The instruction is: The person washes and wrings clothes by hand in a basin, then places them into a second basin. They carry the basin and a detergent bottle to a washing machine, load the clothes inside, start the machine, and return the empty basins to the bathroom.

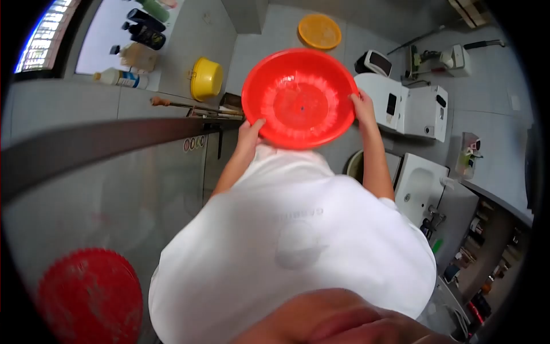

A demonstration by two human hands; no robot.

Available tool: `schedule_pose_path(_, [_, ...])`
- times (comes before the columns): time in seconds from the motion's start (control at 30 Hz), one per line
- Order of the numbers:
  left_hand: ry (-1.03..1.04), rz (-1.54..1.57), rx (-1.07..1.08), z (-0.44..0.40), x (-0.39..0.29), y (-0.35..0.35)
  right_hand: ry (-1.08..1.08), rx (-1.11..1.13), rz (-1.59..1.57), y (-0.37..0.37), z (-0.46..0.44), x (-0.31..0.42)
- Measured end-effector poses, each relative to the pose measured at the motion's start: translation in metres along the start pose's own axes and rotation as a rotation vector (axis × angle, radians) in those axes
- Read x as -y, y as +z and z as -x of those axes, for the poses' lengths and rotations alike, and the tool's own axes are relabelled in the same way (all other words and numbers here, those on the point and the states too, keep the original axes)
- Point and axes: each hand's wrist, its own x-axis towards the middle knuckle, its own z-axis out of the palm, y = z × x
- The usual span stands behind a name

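A round red plastic basin point(301, 106) is held out in front of my body, its inside facing up toward me. Its wall shines, and the bottom looks wet with a paler ring around it. My left hand point(250, 135) grips the near left rim, thumb over the edge. On the opposite side, my right hand point(362, 106) is closed on the right rim with the thumb inside. The other fingers of both hands are mostly hidden under the basin.
A toilet point(387, 103) and a white washbasin point(421, 186) stand on the right. An orange basin point(319, 31) sits ahead by the wall. On the left are a yellow tub point(207, 79), several bottles point(146, 35) on a ledge and a glass panel point(114, 189) with a dark rail.
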Motion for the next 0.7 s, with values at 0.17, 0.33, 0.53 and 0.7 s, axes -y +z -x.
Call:
schedule_pose_path(0.17, [-0.076, -0.091, -0.037, -0.135, -0.077, 0.065, 0.312, -0.088, -0.422, -0.008, -0.097, 0.018])
schedule_pose_path(0.33, [-0.086, -0.146, -0.134, -0.219, -0.104, 0.113, 0.461, -0.006, -0.377, -0.057, -0.185, -0.005])
schedule_pose_path(0.53, [-0.119, -0.196, -0.346, -0.277, -0.127, 0.198, 0.594, -0.099, -0.391, -0.143, -0.333, -0.098])
schedule_pose_path(0.7, [-0.146, -0.208, -0.547, -0.336, -0.091, 0.234, 0.916, -0.016, -0.321, -0.173, -0.463, -0.296])
